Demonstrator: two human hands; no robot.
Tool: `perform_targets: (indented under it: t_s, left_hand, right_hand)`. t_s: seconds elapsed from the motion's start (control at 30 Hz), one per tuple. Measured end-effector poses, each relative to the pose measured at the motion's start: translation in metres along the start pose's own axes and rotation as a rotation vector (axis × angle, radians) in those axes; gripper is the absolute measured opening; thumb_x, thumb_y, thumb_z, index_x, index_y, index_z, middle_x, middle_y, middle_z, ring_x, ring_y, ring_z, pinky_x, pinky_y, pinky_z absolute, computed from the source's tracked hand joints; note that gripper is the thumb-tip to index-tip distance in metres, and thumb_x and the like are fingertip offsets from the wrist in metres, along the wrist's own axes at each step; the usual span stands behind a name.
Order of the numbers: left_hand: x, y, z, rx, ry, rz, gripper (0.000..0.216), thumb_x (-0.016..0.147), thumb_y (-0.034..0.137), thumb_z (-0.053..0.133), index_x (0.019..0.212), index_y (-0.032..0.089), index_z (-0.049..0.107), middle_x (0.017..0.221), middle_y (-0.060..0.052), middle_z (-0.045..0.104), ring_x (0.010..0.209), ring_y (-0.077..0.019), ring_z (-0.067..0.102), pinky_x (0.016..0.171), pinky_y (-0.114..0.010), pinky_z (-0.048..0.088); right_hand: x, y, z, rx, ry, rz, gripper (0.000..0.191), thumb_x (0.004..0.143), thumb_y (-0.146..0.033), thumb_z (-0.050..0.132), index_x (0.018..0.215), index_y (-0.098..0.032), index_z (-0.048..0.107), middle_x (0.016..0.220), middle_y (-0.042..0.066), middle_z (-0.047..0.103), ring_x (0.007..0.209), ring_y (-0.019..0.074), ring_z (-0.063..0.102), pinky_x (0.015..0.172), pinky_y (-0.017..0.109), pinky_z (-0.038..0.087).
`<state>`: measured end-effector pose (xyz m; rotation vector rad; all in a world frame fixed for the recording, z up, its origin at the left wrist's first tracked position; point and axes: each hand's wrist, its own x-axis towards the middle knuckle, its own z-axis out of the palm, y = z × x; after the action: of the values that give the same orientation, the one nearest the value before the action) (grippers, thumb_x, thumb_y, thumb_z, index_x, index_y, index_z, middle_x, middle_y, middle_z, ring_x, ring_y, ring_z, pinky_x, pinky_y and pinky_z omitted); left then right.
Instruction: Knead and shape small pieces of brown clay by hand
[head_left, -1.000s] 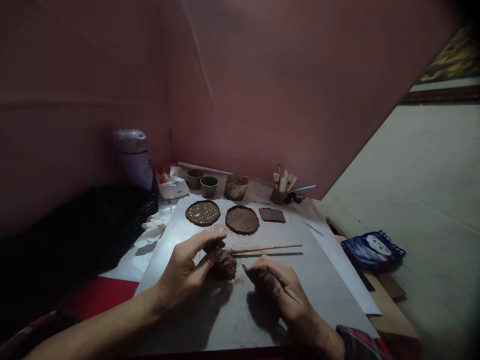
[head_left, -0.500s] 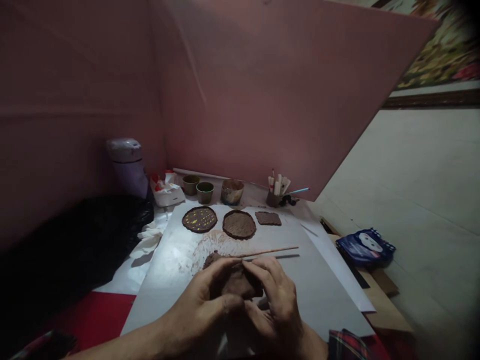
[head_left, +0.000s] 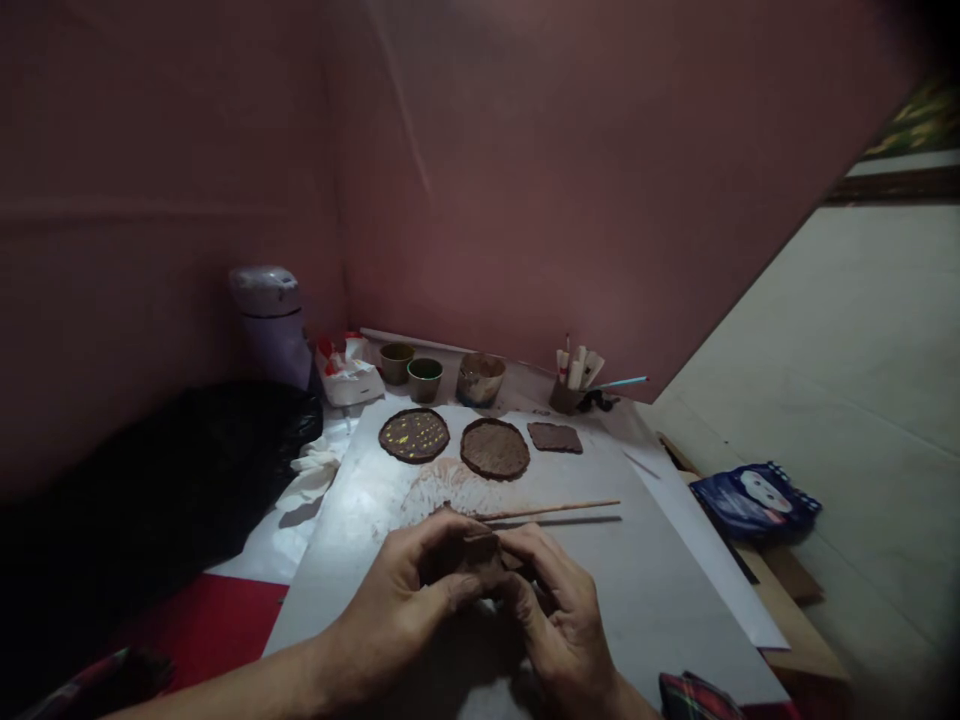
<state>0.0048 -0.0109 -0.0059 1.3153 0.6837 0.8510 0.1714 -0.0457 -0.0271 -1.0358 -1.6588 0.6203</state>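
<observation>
Between my two hands, above the near part of a white board [head_left: 660, 590], is a lump of dark brown clay [head_left: 480, 562]. My left hand [head_left: 409, 590] curls round its left side, thumb on the near face. From the right, my right hand [head_left: 559, 610] grips it with bent fingers and thumb. Much of the clay is hidden by my fingers. Just beyond lies a thin wooden stick [head_left: 555, 510]. Farther back sit a round clay disc with yellow marks [head_left: 414, 436], a plain round disc [head_left: 494, 448] and a small rectangular slab [head_left: 555, 437].
Behind the board stand two small cups [head_left: 425, 380], a stained bowl [head_left: 481, 380] and a holder with brushes [head_left: 570, 385]. A black plastic bag [head_left: 172, 470] and a lilac container [head_left: 274, 330] are at left. A blue pouch [head_left: 754, 500] lies at right.
My hands have turned the clay, and less of its face shows between my fingers. My right thumb has moved up onto it. The whole view has shifted slightly.
</observation>
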Motion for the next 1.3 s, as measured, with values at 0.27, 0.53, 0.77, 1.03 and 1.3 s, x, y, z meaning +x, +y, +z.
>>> perform_targets:
  t_s: [0.27, 0.53, 0.77, 1.03, 1.3]
  left_hand:
    - [-0.002, 0.001, 0.002, 0.180, -0.022, 0.023, 0.009, 0.081, 0.024, 0.064, 0.086, 0.017, 0.067, 0.080, -0.004, 0.068, 0.076, -0.0166, 0.062, 0.069, -0.025, 0.049]
    - [0.006, -0.001, -0.001, -0.080, 0.025, 0.019, 0.025, 0.081, 0.016, 0.063, 0.105, 0.023, 0.064, 0.108, -0.004, 0.069, 0.100, -0.0204, 0.064, 0.088, -0.030, 0.049]
    - [0.006, 0.004, 0.000, -0.126, 0.042, -0.088, 0.052, 0.080, 0.021, 0.064, 0.129, 0.024, 0.047, 0.120, -0.008, 0.063, 0.093, -0.0206, 0.066, 0.069, -0.027, 0.054]
    - [0.008, 0.000, -0.002, 0.013, 0.045, -0.008, 0.054, 0.067, 0.001, 0.062, 0.115, 0.023, 0.054, 0.102, -0.001, 0.066, 0.092, -0.0179, 0.062, 0.073, -0.024, 0.051]
    - [0.005, 0.002, -0.001, 0.143, 0.115, 0.037, 0.031, 0.074, 0.013, 0.067, 0.103, 0.021, 0.062, 0.099, -0.001, 0.069, 0.094, -0.0181, 0.063, 0.082, -0.026, 0.050]
  right_hand:
    - [-0.005, 0.003, -0.002, 0.024, 0.058, 0.066, 0.022, 0.092, -0.025, 0.049, 0.079, -0.019, 0.065, 0.067, 0.002, 0.058, 0.062, 0.0139, 0.056, 0.057, 0.024, 0.045]
    - [-0.005, 0.005, -0.002, 0.159, 0.091, 0.183, 0.044, 0.090, -0.049, 0.047, 0.127, -0.024, 0.052, 0.119, 0.009, 0.063, 0.109, 0.0226, 0.060, 0.091, 0.033, 0.049]
    - [0.001, 0.002, 0.002, 0.480, 0.112, 0.397, 0.025, 0.086, -0.037, 0.060, 0.104, -0.019, 0.060, 0.091, 0.005, 0.069, 0.075, 0.0145, 0.066, 0.062, 0.022, 0.053]
    - [0.002, -0.006, 0.002, 0.445, 0.093, 0.394, 0.028, 0.081, -0.042, 0.065, 0.098, -0.019, 0.063, 0.085, 0.004, 0.069, 0.070, 0.0146, 0.065, 0.058, 0.021, 0.051]
    - [-0.003, -0.004, 0.002, 0.349, 0.039, 0.229, 0.023, 0.087, -0.034, 0.059, 0.105, -0.020, 0.061, 0.089, 0.005, 0.069, 0.078, 0.0169, 0.067, 0.066, 0.024, 0.053]
